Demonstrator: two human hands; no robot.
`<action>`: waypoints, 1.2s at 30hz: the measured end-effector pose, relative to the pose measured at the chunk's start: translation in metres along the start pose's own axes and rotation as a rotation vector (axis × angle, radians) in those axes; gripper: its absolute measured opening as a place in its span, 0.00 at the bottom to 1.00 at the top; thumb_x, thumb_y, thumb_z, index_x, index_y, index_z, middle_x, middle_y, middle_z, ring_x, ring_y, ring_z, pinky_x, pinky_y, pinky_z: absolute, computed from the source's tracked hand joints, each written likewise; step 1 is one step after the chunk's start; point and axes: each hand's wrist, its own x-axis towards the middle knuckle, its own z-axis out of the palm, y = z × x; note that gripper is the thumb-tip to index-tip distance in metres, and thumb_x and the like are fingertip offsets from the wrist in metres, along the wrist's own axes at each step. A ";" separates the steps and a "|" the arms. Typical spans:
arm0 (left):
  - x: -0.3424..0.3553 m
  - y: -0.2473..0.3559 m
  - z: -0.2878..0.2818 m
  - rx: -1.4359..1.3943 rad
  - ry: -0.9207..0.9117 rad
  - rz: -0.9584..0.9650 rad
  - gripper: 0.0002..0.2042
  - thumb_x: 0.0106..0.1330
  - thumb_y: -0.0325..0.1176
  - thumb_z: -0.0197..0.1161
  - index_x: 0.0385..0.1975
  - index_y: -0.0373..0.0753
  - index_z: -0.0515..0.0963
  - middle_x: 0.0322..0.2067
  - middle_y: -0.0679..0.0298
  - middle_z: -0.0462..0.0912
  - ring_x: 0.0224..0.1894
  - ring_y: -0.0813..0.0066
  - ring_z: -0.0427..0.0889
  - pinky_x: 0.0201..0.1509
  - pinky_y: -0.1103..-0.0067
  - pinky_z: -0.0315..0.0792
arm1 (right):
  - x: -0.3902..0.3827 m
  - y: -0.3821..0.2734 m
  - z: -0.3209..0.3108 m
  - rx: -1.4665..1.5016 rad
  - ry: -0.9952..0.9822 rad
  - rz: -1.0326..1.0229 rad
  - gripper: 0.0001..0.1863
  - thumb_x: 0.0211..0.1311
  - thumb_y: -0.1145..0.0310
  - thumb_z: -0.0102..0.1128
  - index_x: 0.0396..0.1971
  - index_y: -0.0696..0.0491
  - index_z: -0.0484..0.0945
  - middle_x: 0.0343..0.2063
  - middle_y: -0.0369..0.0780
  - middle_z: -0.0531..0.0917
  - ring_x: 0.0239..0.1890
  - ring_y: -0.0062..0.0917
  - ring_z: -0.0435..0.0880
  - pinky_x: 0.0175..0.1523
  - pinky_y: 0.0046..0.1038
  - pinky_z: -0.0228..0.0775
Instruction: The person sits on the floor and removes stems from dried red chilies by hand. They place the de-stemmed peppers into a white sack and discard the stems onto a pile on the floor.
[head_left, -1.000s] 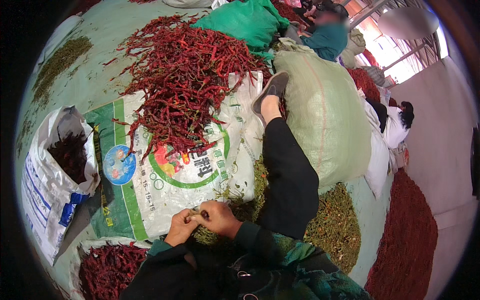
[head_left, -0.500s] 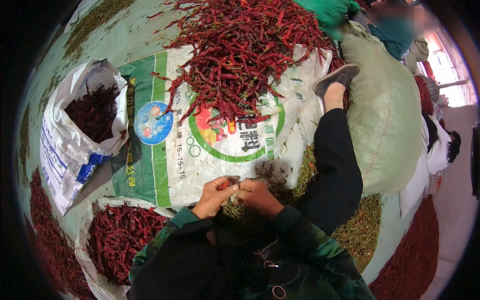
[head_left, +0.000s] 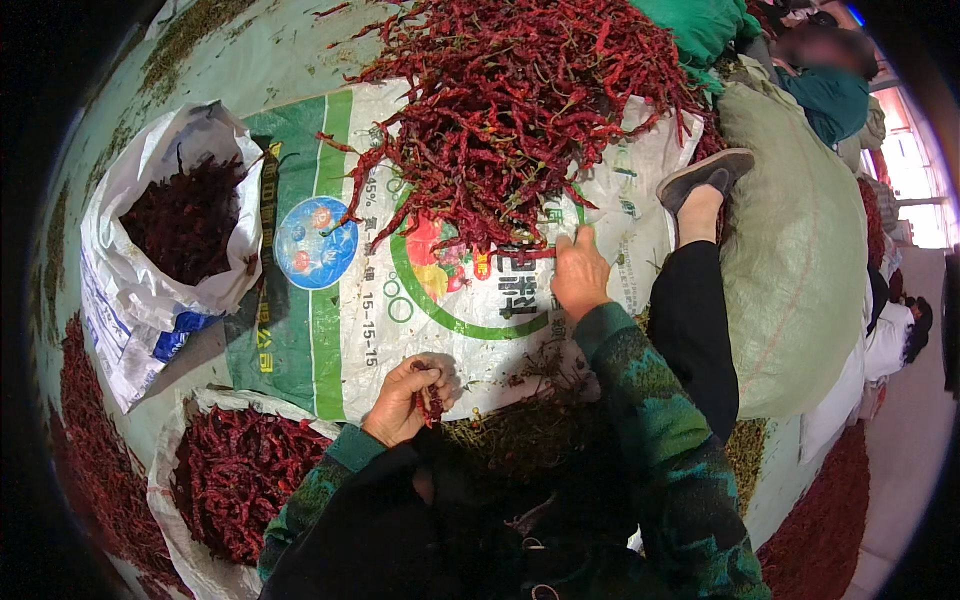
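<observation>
Dried red chilies [head_left: 427, 402] stick out from the curled fingers of my left hand [head_left: 400, 398], which is closed around them low over the front of the flattened printed sack [head_left: 375, 310]. Farther forward and to the right, my right hand [head_left: 582, 275] has its fingers at the end of a single dried red chili [head_left: 520, 254] lying along the near edge of the pile. The large pile of dried red chilies [head_left: 520, 110] covers the far part of the sack. Stems and bits of debris [head_left: 540, 420] lie close to my lap.
On the left stand a white bag [head_left: 110, 290] with dark dried chilies and an open sack of red chilies [head_left: 245, 470]. My outstretched leg [head_left: 690, 320] and a stuffed pale green sack [head_left: 790, 250] border the right. Another person [head_left: 835, 95] sits at the far right.
My right hand has left the left hand and reached forward to the pile's near edge. The left hand stays low, its chilies now showing more plainly. The view has shifted slightly.
</observation>
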 end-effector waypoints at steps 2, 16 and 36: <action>0.000 0.003 -0.004 -0.020 0.045 -0.079 0.04 0.64 0.29 0.56 0.33 0.36 0.73 0.22 0.67 0.66 0.21 0.80 0.63 0.22 0.81 0.61 | -0.007 0.008 -0.003 0.039 -0.129 0.020 0.06 0.46 0.75 0.53 0.27 0.56 0.74 0.33 0.49 0.75 0.29 0.42 0.78 0.33 0.41 0.70; 0.007 -0.020 -0.004 0.140 0.238 -0.057 0.07 0.64 0.31 0.57 0.35 0.34 0.74 0.25 0.65 0.75 0.19 0.83 0.67 0.19 0.83 0.64 | -0.131 -0.099 -0.032 0.860 -0.465 -0.037 0.09 0.54 0.66 0.57 0.23 0.57 0.73 0.22 0.48 0.76 0.29 0.46 0.76 0.32 0.40 0.66; -0.008 0.007 -0.014 0.095 0.307 0.084 0.08 0.64 0.26 0.55 0.38 0.28 0.73 0.22 0.63 0.75 0.24 0.75 0.74 0.30 0.76 0.74 | -0.102 -0.111 0.002 0.434 -0.310 -0.156 0.09 0.48 0.64 0.58 0.23 0.53 0.71 0.26 0.45 0.72 0.27 0.42 0.74 0.31 0.42 0.66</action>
